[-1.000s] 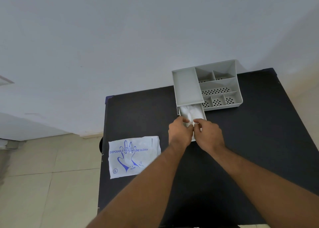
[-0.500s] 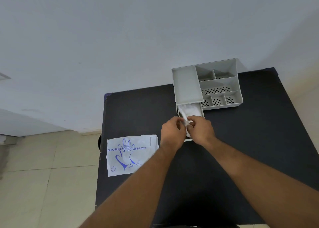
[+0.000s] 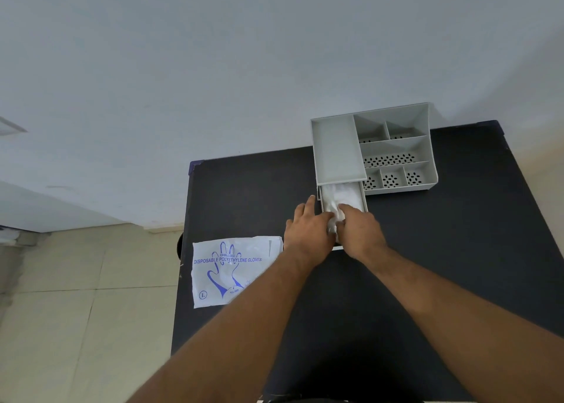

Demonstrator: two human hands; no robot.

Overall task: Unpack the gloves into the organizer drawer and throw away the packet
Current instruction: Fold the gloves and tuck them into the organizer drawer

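A grey organizer (image 3: 338,152) stands at the far side of the black table (image 3: 457,250). Its drawer (image 3: 364,199) is pulled out toward me, and crumpled white gloves (image 3: 338,196) lie inside it. My left hand (image 3: 308,230) and my right hand (image 3: 361,230) meet over the near end of the drawer, and both pinch the gloves there. The front of the drawer is hidden under my hands. The flat white packet (image 3: 232,269), printed in blue with a hand outline, lies on the table's left edge, left of my left forearm.
The organizer's open compartments (image 3: 393,158) with perforated floors sit right of the drawer. The table's left edge drops to a tiled floor (image 3: 76,295). A pale wall (image 3: 213,66) rises behind the table. A dark round object (image 3: 180,245) peeks out below the table's left edge.
My hands have shifted slightly along the drawer's near end while still working the gloves. The view has drifted a little. The packet and organizer stay put.
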